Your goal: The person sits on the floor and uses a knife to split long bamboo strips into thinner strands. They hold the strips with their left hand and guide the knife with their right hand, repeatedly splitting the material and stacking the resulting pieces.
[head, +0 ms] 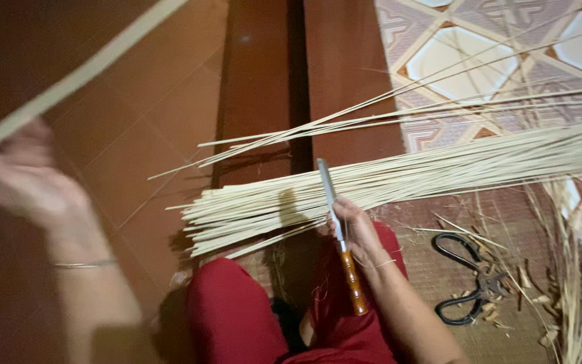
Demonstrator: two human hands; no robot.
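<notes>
My right hand (357, 236) is wrapped around a knife (339, 237), fingers pressed together over the joint where the pale blade meets the orange-brown wooden handle. The blade points away from me, up across the near end of a bundle of bamboo strips (399, 182); the handle runs back toward my lap, over my red trousers (237, 317).

My left hand (18, 172) is raised at the left edge of the view and blurred. It pinches the low end of a single bamboo strip (82, 71), a flat, pale strip that slants up toward the top of the frame. I cannot tell exactly how the fingers sit on it. A thin bangle (83, 264) circles that wrist.

The bundled strips are thin, straw-coloured and long, lying nearly level from the right edge to just ahead of my knees, their cut ends uneven. A few loose strips (399, 111) fan out above them across the dark wooden floor (163, 141) and the patterned tiles (466, 61).

Black scissors (469, 280) lie on a woven mat (439, 269) to my right, among shavings (527, 290). No containers are in view.
</notes>
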